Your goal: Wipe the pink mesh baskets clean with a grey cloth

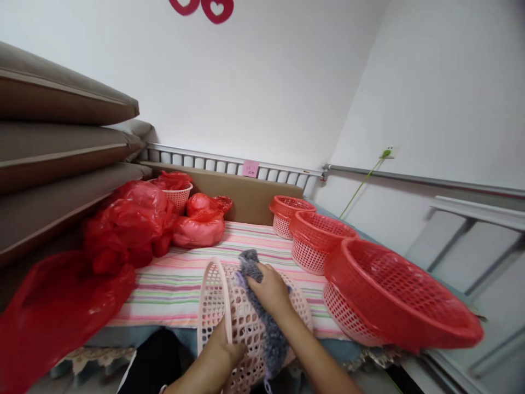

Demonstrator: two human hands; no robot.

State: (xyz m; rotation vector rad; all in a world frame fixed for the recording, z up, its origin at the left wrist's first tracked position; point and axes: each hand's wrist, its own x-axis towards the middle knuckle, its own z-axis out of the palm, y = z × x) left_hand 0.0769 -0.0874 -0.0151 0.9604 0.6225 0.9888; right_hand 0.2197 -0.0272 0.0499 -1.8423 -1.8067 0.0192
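A pale pink plastic basket (250,306) with a lattice wall lies tipped on its side in front of me, its mouth facing left. My left hand (223,350) grips its rim, the thumb outside and the other fingers hidden inside. Against the basket's outer wall my right hand (268,287) presses a fuzzy grey cloth (273,334), closed around it. One end of the cloth sticks up past the fingers, and the rest hangs down below the wrist.
Three baskets lined with red plastic bags (322,230) stand in a row on the right. Red bags (127,219) and another basket (178,197) sit at the left, beside stacked cushions (61,142). Striped fabric (176,279) covers the surface; a railing (197,158) runs behind.
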